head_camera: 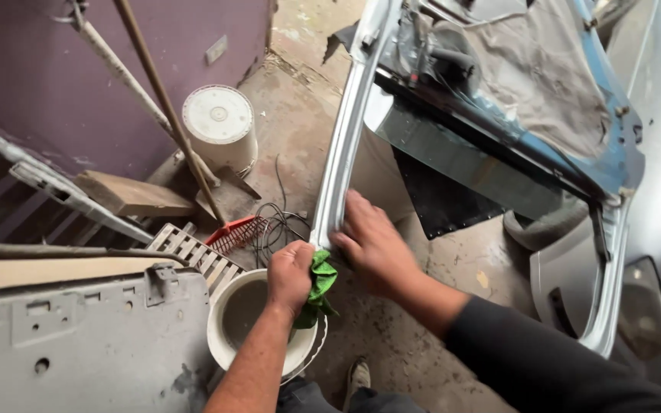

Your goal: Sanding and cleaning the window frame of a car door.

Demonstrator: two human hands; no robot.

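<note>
I am seeing the left hand (291,277) gripping a green cloth (319,287) tight in a closed fist at the lower end of the pale car door frame (343,145), while the right hand (372,245) is lying flat, fingers extended, against that frame just beside it, above a white bucket (258,325).

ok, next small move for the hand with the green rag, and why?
Probably slide the left hand with the green rag up the silver door frame edge. The rag sits bunched at the frame's lower end, beside the right hand pressing on it, and the length above looks dusty. The white bucket sits just below.
</note>
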